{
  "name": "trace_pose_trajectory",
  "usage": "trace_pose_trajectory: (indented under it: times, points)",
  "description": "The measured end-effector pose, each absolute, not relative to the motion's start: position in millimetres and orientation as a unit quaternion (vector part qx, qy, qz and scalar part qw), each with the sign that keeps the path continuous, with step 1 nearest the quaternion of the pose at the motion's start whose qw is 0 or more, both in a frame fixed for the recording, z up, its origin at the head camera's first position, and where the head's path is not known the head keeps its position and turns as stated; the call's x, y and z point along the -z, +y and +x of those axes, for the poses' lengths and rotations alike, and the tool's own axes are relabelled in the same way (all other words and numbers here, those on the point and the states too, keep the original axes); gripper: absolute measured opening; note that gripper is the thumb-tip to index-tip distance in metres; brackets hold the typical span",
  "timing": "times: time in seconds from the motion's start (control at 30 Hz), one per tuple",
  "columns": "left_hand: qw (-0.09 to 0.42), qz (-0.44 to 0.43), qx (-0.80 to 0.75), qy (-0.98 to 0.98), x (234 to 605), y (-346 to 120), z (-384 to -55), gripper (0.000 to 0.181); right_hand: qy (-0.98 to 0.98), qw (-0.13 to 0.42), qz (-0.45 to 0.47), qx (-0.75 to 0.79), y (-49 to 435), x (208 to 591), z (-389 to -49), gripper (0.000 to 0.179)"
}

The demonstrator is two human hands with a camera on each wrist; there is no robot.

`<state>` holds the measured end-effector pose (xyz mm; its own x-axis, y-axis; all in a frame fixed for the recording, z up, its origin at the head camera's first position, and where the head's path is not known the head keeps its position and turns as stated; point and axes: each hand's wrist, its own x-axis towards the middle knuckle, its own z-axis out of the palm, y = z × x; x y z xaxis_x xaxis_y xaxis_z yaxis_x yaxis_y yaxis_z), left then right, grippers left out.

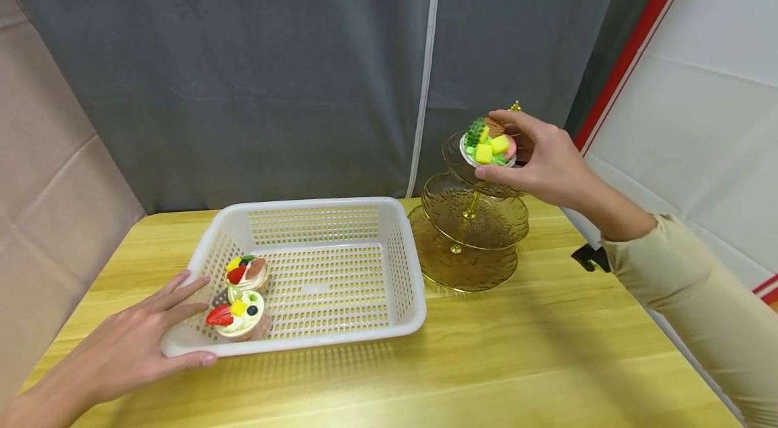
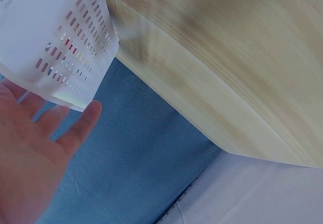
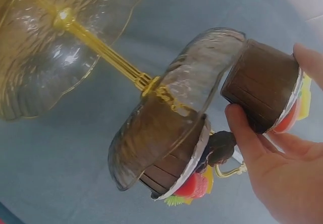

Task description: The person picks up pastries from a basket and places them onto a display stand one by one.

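Note:
My right hand (image 1: 556, 161) pinches a toy cupcake (image 1: 484, 154) between thumb and fingers, beside the top tier of a three-tier cake stand (image 1: 492, 222). In the right wrist view, that cupcake (image 3: 262, 80) has a brown cup and is tilted close to the rim of the glass plate (image 3: 202, 62). A second cupcake (image 3: 169, 171) sits on the same plate. With fingers loosely spread, my left hand (image 1: 130, 343) rests at the near left corner of a white plastic basket (image 1: 316, 341). Two fruit-topped cupcakes (image 1: 242, 320) lie inside its left end.
The wooden table (image 1: 547, 360) bears both basket and stand. Behind it hangs a grey curtain (image 1: 273, 77). A white panel with red edging (image 1: 699, 90) stands at the right, and a small black object (image 1: 589, 257) lies near the right sleeve.

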<state>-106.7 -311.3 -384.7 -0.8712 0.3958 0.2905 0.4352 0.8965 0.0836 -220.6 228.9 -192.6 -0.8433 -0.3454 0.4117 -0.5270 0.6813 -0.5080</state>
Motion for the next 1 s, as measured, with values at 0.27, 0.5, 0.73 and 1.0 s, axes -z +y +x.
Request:
trace_pose_trajectory:
  times: [0.27,0.5,0.73,1.0]
  points:
    - [0.129,-0.213,0.074,-0.966,384.1,-310.8,-107.0,0.073,-0.923,0.186,0.233,-0.244,229.4,201.7,-223.0,0.071]
    - [0.122,-0.211,0.076,-0.967,384.5,-311.4,-107.3,0.072,-0.928,0.215,0.239,-0.187,225.1,208.2,-225.5,0.073]
    - [0.132,-0.218,0.076,-0.964,384.2,-310.4,-106.8,0.071,-0.92,0.249,0.257,-0.159,223.0,212.5,-223.8,0.064]
    - [0.132,-0.229,0.079,-0.961,382.7,-305.0,-109.5,0.072,-0.92,0.282,0.235,-0.134,223.9,214.4,-218.0,0.055]
